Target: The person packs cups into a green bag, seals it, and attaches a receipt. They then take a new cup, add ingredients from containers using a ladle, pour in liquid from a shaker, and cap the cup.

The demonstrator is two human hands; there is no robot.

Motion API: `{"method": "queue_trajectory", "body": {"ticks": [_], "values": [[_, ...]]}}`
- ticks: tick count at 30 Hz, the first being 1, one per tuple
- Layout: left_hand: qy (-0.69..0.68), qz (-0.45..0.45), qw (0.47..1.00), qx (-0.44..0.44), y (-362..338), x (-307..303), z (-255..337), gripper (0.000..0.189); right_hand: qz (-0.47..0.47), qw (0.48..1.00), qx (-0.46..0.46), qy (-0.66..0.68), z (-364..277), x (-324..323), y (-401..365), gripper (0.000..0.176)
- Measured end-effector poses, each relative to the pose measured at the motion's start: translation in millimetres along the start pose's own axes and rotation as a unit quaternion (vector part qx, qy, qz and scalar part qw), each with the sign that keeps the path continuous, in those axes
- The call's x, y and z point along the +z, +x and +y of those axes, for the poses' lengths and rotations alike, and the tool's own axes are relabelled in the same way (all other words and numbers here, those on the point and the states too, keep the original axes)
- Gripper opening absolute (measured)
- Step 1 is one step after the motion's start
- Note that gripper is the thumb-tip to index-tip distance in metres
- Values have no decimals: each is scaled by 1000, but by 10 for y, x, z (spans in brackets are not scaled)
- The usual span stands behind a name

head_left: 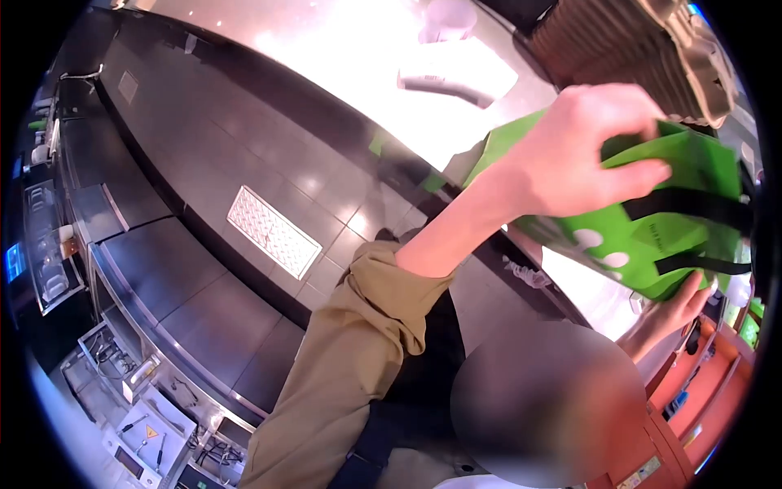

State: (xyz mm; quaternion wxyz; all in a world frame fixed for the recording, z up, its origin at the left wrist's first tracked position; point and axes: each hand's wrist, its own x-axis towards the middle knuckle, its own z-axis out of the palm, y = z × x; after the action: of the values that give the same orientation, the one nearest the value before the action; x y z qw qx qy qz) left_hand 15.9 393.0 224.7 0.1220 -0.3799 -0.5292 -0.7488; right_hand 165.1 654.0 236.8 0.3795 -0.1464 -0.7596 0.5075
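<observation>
A bright green bag (pixel 582 224) with black strap handles (pixel 692 205) and white spots lies tilted at the right, over the edge of the pale counter. My left hand (pixel 599 147) reaches across from a rolled khaki sleeve, its thumb and fingers curled around the bag's upper rim. Inside the bag, the contents are hidden. On the bag's lower side, near the handle ends, my right hand (pixel 680 308) grips it; some of those fingers are behind the bag. A blurred round patch covers part of the right forearm.
Stacked brown cardboard carriers (pixel 627 53) stand beyond the bag. A white packet (pixel 456 73) and a pale cup (pixel 448 20) are on the bright counter. Orange drawers (pixel 721 383) hold small items at lower right. Steel equipment (pixel 151 432) lines the left, across the dark tiled floor.
</observation>
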Motion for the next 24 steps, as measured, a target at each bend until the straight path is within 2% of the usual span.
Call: {"method": "queue_trajectory", "body": {"ticks": [1,2,4,6,8,10,12,14,15,16,18,20,23,24], "values": [[7,89,996,-1,41,95,36,23,2,1000,-3,18,-66,42,14,31],[27,78,995,-62,27,89,82,24,18,998,25,55,-103,73,0,27],[89,142,986,-4,39,187,76,25,-7,995,32,91,-98,59,53,23],[188,172,967,-7,38,238,115,32,9,1000,4,3,-173,138,59,19],[132,142,968,-161,94,187,373,33,24,989,-46,-141,-346,308,25,10],[10,133,980,-146,152,238,320,24,26,998,4,-65,-374,391,16,13],[55,82,990,-104,239,239,339,30,22,999,2,25,-295,413,39,22],[71,-4,990,-125,274,142,287,33,2,995,28,91,-374,465,24,35],[77,-6,992,-104,282,117,260,32,-22,994,38,103,-405,477,39,43],[91,-30,992,-85,287,66,256,30,-45,993,30,107,-410,461,53,42],[-1,-43,995,-95,258,4,213,29,-97,984,10,147,-313,402,108,36],[15,-61,995,-75,269,-62,169,29,-139,971,-59,187,-169,369,193,28],[21,-101,992,-66,312,-140,123,27,-172,969,-87,153,-317,362,190,33],[-23,-138,990,-30,360,-140,114,26,-184,969,-114,117,-360,357,195,38]]}}
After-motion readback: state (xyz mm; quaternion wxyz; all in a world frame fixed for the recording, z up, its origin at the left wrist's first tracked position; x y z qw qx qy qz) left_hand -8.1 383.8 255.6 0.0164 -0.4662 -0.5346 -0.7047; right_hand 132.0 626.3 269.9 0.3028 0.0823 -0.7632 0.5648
